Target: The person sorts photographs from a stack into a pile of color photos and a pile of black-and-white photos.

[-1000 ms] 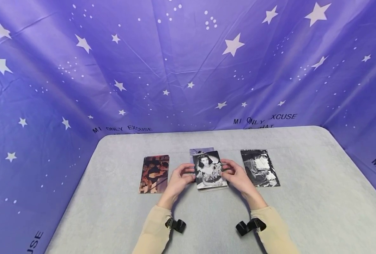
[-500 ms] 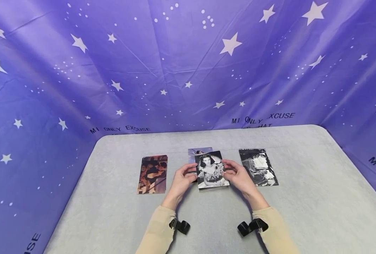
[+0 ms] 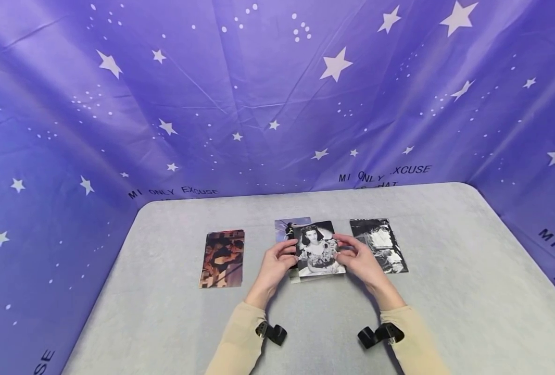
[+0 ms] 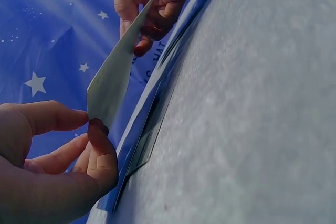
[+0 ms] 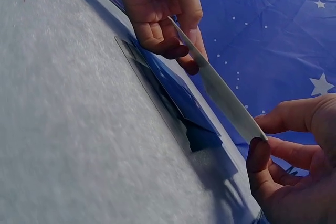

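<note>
Both hands hold up one black-and-white photo card [image 3: 319, 252] showing a person in a ruffled dress. My left hand [image 3: 274, 266] pinches its left edge between thumb and fingers, and my right hand [image 3: 365, 265] pinches the right edge. In the left wrist view, the card's pale back [image 4: 113, 85] stands tilted above the table, apart from the cards below. Under it lies a middle group of cards, whose bluish top card [image 3: 284, 225] shows at the upper left. Most of that group is hidden by the held card and the hands.
A pile of reddish-brown picture cards [image 3: 221, 260] lies left of the hands. Right of them is a dark black-and-white card [image 3: 376, 242], partly behind the right hand. The grey table [image 3: 165, 312] ends at a purple star-printed curtain [image 3: 259, 104].
The hands have shifted a little to the right with the held card, baring more of the bluish card underneath. The head view has turned slightly; the side piles lie as before.
</note>
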Action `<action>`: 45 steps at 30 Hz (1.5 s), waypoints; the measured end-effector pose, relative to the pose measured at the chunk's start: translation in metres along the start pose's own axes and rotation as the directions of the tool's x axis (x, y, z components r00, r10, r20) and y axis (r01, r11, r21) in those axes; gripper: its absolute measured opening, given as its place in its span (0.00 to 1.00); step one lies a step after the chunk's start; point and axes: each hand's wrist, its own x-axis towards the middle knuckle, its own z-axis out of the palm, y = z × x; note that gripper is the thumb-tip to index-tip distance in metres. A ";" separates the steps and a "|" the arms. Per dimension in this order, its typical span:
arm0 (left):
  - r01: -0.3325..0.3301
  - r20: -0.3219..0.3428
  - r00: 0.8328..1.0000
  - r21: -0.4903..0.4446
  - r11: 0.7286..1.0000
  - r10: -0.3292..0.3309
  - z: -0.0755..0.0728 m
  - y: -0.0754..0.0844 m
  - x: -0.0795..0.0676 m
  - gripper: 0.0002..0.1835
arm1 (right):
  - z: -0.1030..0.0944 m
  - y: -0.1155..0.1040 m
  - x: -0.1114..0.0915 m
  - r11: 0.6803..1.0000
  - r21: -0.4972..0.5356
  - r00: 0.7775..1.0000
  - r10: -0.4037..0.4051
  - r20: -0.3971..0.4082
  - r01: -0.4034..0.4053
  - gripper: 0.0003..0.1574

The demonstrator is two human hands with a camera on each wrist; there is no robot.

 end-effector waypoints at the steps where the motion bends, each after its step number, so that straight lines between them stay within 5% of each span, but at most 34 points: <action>1: -0.001 0.002 1.000 -0.002 1.000 0.001 0.001 0.000 0.000 0.27 | -0.001 0.000 -0.001 1.000 -0.003 1.000 0.000 0.000 0.000 0.37; 28: 0.012 0.047 0.999 -0.061 0.998 -0.010 0.042 0.001 0.010 0.26 | -0.038 -0.002 -0.011 0.982 -0.181 0.991 -0.082 -0.103 0.062 0.30; 31: 0.013 0.067 0.998 -0.050 0.999 -0.010 0.049 0.013 0.005 0.25 | -0.043 0.000 -0.012 0.975 -0.215 0.988 -0.089 -0.129 0.060 0.28; 45: 0.007 0.068 0.998 0.011 1.000 -0.008 0.084 -0.007 0.019 0.26 | -0.073 0.005 -0.020 0.944 -0.324 0.978 -0.116 -0.171 0.055 0.30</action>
